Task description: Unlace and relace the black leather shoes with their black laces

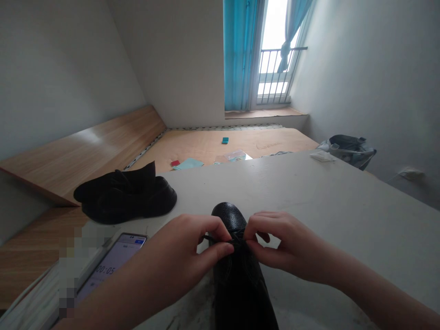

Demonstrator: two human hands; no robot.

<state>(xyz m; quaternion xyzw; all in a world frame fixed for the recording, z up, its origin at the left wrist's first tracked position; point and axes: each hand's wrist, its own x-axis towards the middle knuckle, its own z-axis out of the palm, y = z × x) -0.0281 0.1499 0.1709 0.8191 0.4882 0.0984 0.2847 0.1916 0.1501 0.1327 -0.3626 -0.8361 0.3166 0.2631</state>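
Head view: a barred window (pixel 275 55) with blue curtains stands far off, beyond a white tabletop (pixel 326 215). Near the tabletop's left edge sit a pair of black shoes (pixel 125 197), and toward the near-left corner lies a phone (pixel 112 261) showing 00:05. At the middle of the near edge rests a black shoe (pixel 240 293), toe pointing toward the far edge, its long axis running near to far and leaning slightly left. Its lace (pixel 237 241) is drawn up at the top of the shoe; no finished bow shows, though the fingers hide part of it. The left hand (pixel 185 243) and right hand (pixel 285 243) are both nearly closed, each pinching the lace between thumb and forefinger from either side.
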